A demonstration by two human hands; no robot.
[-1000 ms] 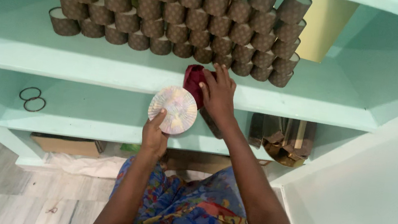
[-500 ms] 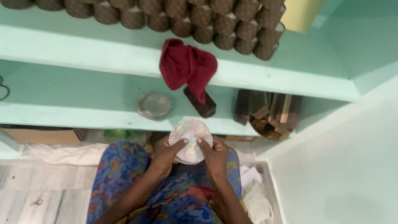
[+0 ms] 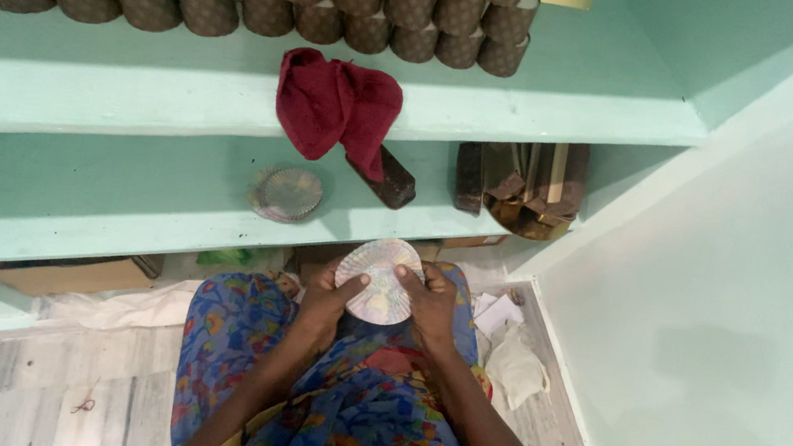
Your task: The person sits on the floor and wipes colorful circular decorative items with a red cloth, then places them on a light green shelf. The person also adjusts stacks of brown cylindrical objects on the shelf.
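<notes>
I held the stack of fluted paper cup liners [image 3: 377,281] over my lap, just below the lower shelf [image 3: 117,204], my left hand [image 3: 326,303] and right hand [image 3: 427,302] both closed on its rim, thumbs pressed on its face. It was round, with no long axis, its open face tilted up toward me. Pinching too loosely could let liners fan out and slip to the floor.

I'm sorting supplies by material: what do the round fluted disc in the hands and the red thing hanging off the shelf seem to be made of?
The fluted disc, held by the left hand and right hand, looks like thin pale paper with a faint pattern: pleated rim, matte. The red thing looks like soft woven cloth: it drapes in folds over the shelf edge.
</notes>
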